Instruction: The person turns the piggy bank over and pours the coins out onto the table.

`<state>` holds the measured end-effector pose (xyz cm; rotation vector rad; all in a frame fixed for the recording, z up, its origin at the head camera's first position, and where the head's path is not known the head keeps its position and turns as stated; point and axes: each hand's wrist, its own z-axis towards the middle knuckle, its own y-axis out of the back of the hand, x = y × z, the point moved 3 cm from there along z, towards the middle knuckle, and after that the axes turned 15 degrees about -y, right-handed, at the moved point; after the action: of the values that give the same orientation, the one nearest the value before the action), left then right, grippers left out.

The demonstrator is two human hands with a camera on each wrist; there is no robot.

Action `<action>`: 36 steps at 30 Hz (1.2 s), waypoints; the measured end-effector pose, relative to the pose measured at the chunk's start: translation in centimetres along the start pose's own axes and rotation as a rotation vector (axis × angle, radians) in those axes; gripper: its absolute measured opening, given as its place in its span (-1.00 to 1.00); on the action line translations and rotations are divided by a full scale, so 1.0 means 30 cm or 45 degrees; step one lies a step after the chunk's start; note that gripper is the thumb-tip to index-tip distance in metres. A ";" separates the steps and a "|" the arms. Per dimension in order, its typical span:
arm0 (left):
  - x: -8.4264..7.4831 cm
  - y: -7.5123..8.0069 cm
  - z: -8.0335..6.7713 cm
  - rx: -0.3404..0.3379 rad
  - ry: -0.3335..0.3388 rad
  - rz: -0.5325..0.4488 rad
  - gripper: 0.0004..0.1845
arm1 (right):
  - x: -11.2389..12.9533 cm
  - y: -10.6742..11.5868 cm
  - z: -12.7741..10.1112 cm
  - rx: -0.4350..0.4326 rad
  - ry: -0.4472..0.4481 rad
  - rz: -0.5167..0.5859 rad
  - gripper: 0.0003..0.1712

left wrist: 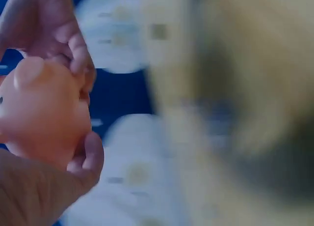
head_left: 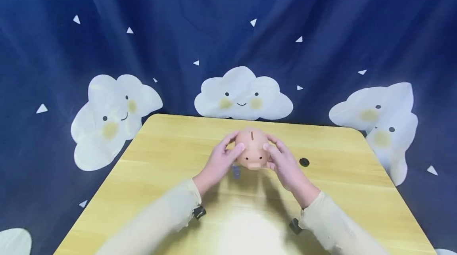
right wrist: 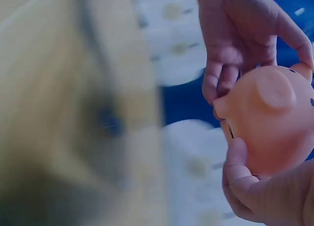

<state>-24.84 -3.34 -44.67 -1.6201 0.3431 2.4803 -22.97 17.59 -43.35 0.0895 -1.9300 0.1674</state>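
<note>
A pink piggy bank (head_left: 252, 148) with a coin slot on top is held between both hands over the far middle of a yellow wooden table (head_left: 160, 148), its snout turned toward me. My left hand (head_left: 228, 152) grips its left side, thumb on the front and fingers curled round the back. On the other side my right hand (head_left: 275, 154) grips it the same way. Close up, the left wrist view shows the piggy bank (left wrist: 44, 113) with a thumb (left wrist: 91, 155) against it. In the right wrist view the piggy bank (right wrist: 274, 118) sits between fingers (right wrist: 221, 78) and a thumb (right wrist: 238, 162).
A small dark round object (head_left: 304, 162) lies on the table right of the hands. Just below the left hand a small grey piece (head_left: 236, 171) shows. A blue curtain with white clouds (head_left: 242, 94) hangs behind the table. Both wrist views are blurred away from the hands.
</note>
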 end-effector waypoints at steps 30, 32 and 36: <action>0.117 -0.029 -0.065 0.049 0.407 -0.087 -0.19 | -0.142 -0.010 0.046 0.005 -0.381 0.094 -0.15; 0.138 -0.024 -0.067 0.059 0.404 -0.131 -0.16 | -0.160 -0.012 0.059 -0.030 -0.378 0.098 -0.14; 0.143 -0.019 -0.050 0.081 0.402 -0.159 -0.12 | -0.164 -0.009 0.082 -0.060 -0.357 0.058 -0.16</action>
<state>-25.10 -3.16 -49.26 -1.9426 0.3430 2.1021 -23.45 16.85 -48.79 0.0387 -2.2152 0.1453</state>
